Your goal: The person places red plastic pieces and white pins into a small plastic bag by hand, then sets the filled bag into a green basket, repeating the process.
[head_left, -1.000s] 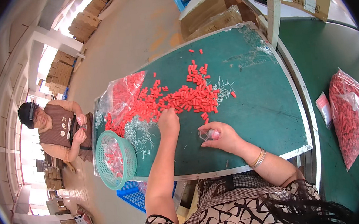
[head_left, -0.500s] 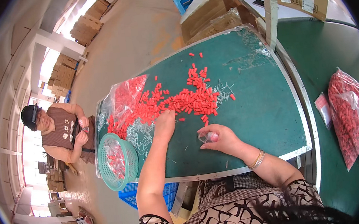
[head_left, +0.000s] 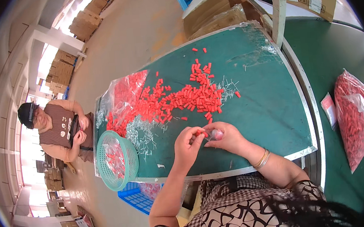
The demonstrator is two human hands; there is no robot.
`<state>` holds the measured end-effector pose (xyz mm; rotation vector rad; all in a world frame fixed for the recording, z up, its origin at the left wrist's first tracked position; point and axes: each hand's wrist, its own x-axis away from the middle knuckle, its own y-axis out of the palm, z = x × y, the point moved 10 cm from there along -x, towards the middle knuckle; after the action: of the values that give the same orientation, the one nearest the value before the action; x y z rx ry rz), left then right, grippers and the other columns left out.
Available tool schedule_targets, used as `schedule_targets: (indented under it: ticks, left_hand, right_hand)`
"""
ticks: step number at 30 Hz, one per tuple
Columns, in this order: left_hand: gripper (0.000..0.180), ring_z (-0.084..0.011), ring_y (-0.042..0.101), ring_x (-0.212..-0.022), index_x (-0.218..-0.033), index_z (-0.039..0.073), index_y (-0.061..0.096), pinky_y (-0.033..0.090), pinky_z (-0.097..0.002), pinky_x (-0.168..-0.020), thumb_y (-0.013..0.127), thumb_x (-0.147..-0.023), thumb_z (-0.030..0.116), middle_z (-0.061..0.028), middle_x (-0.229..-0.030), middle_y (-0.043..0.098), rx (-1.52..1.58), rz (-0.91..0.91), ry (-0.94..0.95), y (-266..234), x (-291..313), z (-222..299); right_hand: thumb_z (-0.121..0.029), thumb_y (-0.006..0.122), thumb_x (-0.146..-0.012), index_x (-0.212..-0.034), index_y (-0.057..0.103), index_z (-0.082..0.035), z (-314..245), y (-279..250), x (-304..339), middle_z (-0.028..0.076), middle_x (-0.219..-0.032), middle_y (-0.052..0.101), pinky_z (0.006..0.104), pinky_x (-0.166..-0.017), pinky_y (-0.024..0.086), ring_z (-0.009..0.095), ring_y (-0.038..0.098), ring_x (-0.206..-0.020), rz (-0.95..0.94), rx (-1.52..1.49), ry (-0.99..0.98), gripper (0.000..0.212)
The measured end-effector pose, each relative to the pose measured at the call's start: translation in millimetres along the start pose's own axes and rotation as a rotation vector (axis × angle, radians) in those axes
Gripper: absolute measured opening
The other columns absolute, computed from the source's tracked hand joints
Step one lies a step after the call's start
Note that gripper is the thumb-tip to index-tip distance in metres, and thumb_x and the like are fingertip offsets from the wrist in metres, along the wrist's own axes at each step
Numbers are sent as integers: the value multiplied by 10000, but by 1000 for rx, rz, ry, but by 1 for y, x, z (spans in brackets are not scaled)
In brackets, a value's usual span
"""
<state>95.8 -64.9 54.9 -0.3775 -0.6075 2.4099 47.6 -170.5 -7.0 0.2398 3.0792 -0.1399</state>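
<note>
Pinched between the fingers of my left hand (head_left: 187, 148) is a small red plastic cap (head_left: 199, 133); whether there is more than one I cannot tell. Beside it, my right hand (head_left: 233, 141) grips a small clear plastic bag (head_left: 216, 134) with something pinkish-red inside. The two hands meet at the bag's mouth, above the front part of the green table (head_left: 261, 124). Beyond them lies a loose heap of red caps (head_left: 193, 97). Thin silver pins, perhaps nails or screws, form one pile (head_left: 138, 136) to the left and a smaller scatter (head_left: 228, 88) on the right.
At the table's left corner stands a green mesh basket (head_left: 129, 159) with filled bags; a blue crate (head_left: 133, 199) is below. A large clear bag (head_left: 130, 90) spills red caps. Another full bag (head_left: 354, 115) rests on the right-hand table. A co-worker (head_left: 64, 128) stands at left.
My left hand has come from the red heap back toward me and right, now with a red cap at the bag. My right hand has stayed nearly in place.
</note>
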Motion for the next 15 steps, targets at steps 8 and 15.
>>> schedule_targets:
  ticks: [8, 15]
  left_hand:
    - [185, -199, 569, -681, -981, 26, 623, 474, -288, -628, 608, -798, 2, -74, -831, 578, -315, 32, 198, -5, 7, 21]
    - [206, -294, 586, -739, -987, 14, 611, 488, -366, -653, 563, -788, -16, -113, -845, 594, -614, 10, 426, 9, 8, 53]
  right_hand:
    - [-94, 796, -663, -1107, 596, -30, 10, 6, -2, 68, -1017, 633, 285, -846, 485, 149, 599, -939, -25, -49, 46, 492]
    - [-174, 786, -669, -1083, 611, -56, 6, 3, 1, 85, -1010, 633, 313, -828, 478, 213, 605, -931, -27, -49, 37, 465]
